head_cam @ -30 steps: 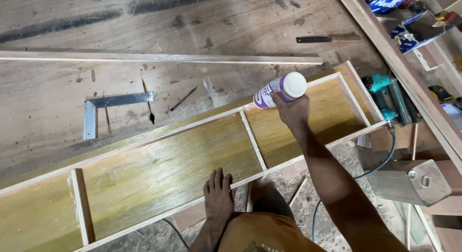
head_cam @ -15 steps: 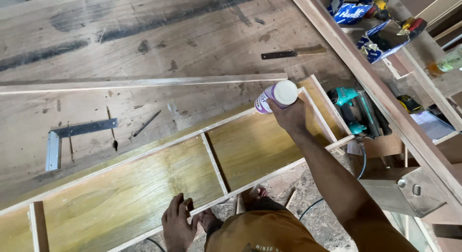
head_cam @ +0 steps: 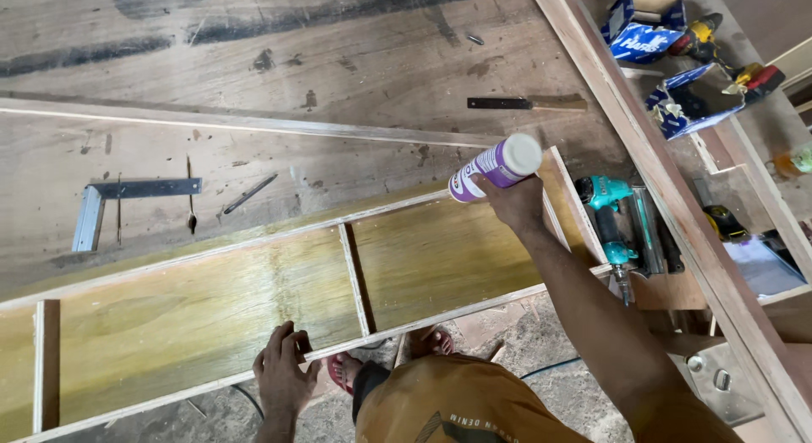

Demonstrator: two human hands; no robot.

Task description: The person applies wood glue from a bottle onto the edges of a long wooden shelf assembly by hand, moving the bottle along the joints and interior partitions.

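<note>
My right hand (head_cam: 512, 202) grips a white and purple glue bottle (head_cam: 495, 166), tilted with its tip down at the far rail of a long yellow-green plywood panel (head_cam: 211, 312). Thin wooden strips frame this panel, and cross strips (head_cam: 355, 278) divide it. My left hand (head_cam: 283, 371) rests on the near edge strip, fingers spread over it. Below, between my arms, I see my orange shorts and sandalled feet.
A metal try square (head_cam: 110, 202), a pencil and nails lie on the worn workbench (head_cam: 338, 62) beyond the panel. A long wooden strip (head_cam: 254, 126) crosses the bench. A chisel (head_cam: 524, 103) lies farther back. A teal nail gun (head_cam: 622, 231) sits at right, with boxes and tools on shelves.
The view has shifted right and back along the panel. My left hand has slid left along the near edge strip. The bottle stays at the far rail.
</note>
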